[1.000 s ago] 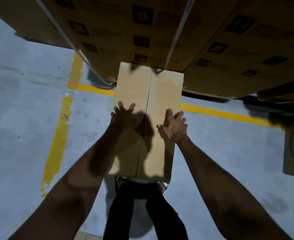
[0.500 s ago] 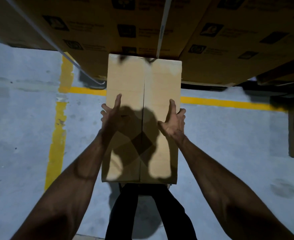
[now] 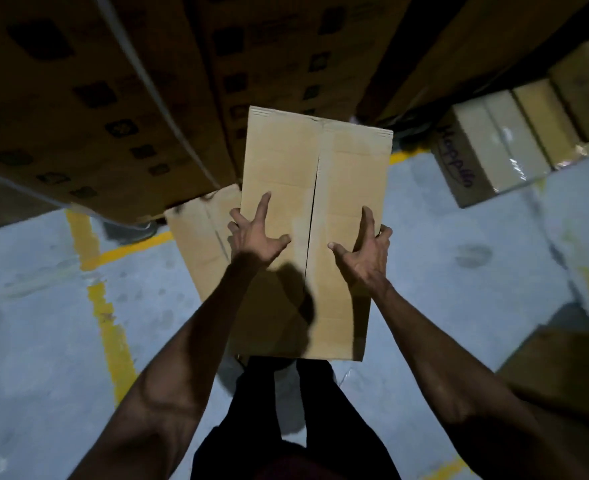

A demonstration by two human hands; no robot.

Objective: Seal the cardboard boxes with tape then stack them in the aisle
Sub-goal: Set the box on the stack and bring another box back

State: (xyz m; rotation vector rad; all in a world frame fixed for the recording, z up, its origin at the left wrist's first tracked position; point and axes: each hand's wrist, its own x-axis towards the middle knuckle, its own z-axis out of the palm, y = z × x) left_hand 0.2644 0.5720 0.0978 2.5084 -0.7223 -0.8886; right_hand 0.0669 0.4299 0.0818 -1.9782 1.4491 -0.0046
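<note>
Between both hands: box [image 3: 315, 188], L hand [image 3: 256, 237] & R hand [image 3: 364, 252] clamped on its sides, fingers splayed.

The held box [image 3: 341, 202] hides most of a second box [image 3: 199, 233] beneath; stacked cartons [image 3: 78, 98] are cut off, their printing unreadable.

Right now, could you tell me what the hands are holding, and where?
Both hands, left and right, hold the plain cardboard box by its long side edges, fingers curled over each side.
</note>
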